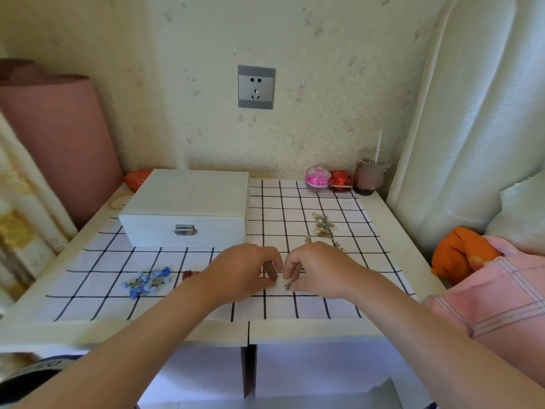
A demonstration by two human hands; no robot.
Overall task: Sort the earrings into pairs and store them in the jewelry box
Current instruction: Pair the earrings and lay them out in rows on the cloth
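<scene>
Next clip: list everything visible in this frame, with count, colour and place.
jewelry box: one, white, closed, back left of the cloth
blue earrings: two, blue, front left
loose earrings: a pile, gold and silver, right side
small earring: one, dark, front centre
pink case: one, back right
red case: one, beside the pink case
cup: one, clear, with a straw, back right corner
checked cloth: one, white with dark lines, on the table
wall socket: one, grey, above the table
left hand: fingers curled at the cloth; contents too small to tell
right hand: pinches the small earring
</scene>
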